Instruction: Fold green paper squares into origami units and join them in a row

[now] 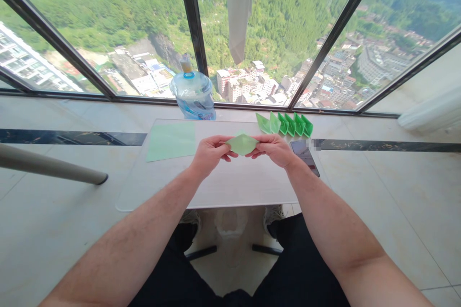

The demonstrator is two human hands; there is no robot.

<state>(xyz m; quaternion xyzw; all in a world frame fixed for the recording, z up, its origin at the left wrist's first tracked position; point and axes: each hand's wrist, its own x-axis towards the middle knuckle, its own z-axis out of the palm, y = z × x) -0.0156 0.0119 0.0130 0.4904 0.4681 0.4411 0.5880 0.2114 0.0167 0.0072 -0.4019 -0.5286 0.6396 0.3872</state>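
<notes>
Bright daylight through windows (144, 5), hazy glare on floor (374, 187). Wide-angle stretch at edges. Folded paper (243, 144) slightly soft, fine detail smeared; pixelated patch (314, 144) beside phone (305, 158).

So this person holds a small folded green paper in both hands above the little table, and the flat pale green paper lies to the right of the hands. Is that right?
Not quite: the head view shows the flat pale green paper to the left of the hands. The left hand and right hand do hold the small folded green paper above the little table.

left hand (211, 152): pinching | right hand (275, 149): pinching | forearms (158, 206) reaching forward
</notes>
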